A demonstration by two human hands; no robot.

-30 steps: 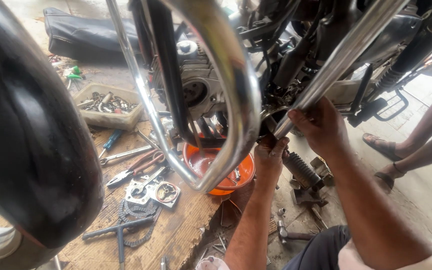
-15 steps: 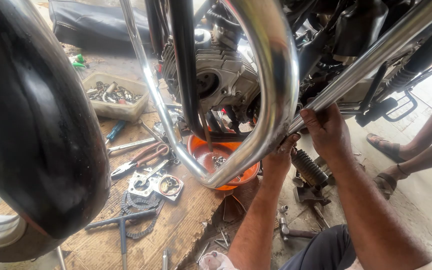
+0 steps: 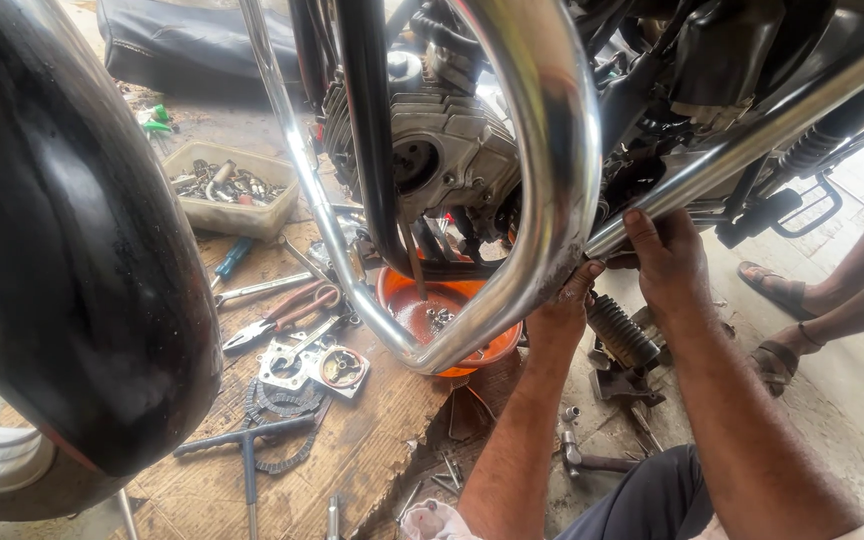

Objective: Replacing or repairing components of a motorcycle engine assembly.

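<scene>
A motorcycle stands over me, its chrome crash guard loop (image 3: pixel 552 170) curving across the middle and its engine (image 3: pixel 442 150) behind. My right hand (image 3: pixel 667 255) grips the lower end of a chrome pipe (image 3: pixel 752 135) that runs up to the right. My left hand (image 3: pixel 564 305) reaches up under the guard's lower bend, its fingers pressed against the metal there; what they hold is hidden. An orange drain pan (image 3: pixel 452 310) sits under the engine, with small parts in it.
The black front tyre (image 3: pixel 62 230) fills the left. On the wooden board lie red-handled pliers (image 3: pixel 282 315), wrenches, a gasket plate (image 3: pixel 312 365), a T-handle tool (image 3: pixel 247 445) and a tray of bolts (image 3: pixel 232 190). A footpeg rubber (image 3: pixel 622 335) lies by another person's sandalled feet (image 3: pixel 782 290).
The view has moved closer and lower toward the engine. Both hands stay at the joint of the pipe and the guard, and my left hand has shifted slightly up under the bend.
</scene>
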